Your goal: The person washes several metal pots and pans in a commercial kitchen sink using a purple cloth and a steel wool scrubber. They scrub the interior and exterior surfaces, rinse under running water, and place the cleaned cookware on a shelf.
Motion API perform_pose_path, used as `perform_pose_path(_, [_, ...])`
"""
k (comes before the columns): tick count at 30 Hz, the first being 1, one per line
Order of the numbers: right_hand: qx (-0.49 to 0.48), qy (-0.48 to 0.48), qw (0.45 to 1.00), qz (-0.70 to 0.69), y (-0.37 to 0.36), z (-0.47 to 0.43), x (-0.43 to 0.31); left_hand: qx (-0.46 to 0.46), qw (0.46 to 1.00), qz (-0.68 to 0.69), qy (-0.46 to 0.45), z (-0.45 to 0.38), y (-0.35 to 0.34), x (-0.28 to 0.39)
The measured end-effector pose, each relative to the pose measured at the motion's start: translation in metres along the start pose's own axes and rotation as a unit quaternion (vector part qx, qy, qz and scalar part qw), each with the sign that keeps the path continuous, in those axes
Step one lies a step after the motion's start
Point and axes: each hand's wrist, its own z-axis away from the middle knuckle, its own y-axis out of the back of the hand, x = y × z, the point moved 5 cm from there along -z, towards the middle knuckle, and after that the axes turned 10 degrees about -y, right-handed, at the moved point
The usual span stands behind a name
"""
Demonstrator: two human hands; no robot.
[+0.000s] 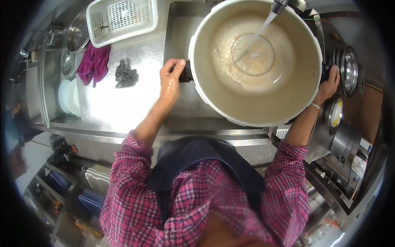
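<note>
A large, deep metal pot (296, 77) is held over a stainless steel sink (203, 100), its open mouth facing me. Water (257, 34) streams from a faucet (279, 6) at the top of the view and lands on the pot's bottom, where some water lies. My left hand (171, 78) grips the dark handle (186, 72) on the pot's left side, thumb on top. At the opposite side, my right hand (330, 85) is closed round the other dark handle (324, 72), mostly hidden by the fingers.
On the steel counter left of the sink are a white plastic basket (122, 38), a purple cloth (94, 63) and a dark scouring pad (126, 75). A second sink (66, 120) farther left holds pale bowls (72, 97). Several metal lids (350, 71) stand at right.
</note>
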Motion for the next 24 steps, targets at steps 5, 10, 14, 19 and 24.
perform_pose_path(5, [0.009,-0.122,0.988,-0.091,0.013,0.008,0.054,-0.036,0.988,-0.131,-0.077,-0.003,-0.008,0.094])
perform_pose_path(10, [-0.045,-0.147,0.988,0.021,-0.011,0.023,0.052,-0.04,0.985,-0.163,0.047,0.017,0.012,0.1])
perform_pose_path(14, [-0.07,-0.165,0.98,0.088,-0.024,0.032,0.024,-0.032,0.976,-0.125,0.175,0.056,0.032,0.05])
perform_pose_path(19, [-0.103,-0.047,0.973,0.201,-0.009,0.016,0.005,-0.052,0.955,-0.063,0.286,0.103,0.026,0.007])
perform_pose_path(24, [-0.172,-0.031,0.949,0.264,-0.014,0.018,-0.04,-0.112,0.918,-0.013,0.38,0.133,0.026,-0.018])
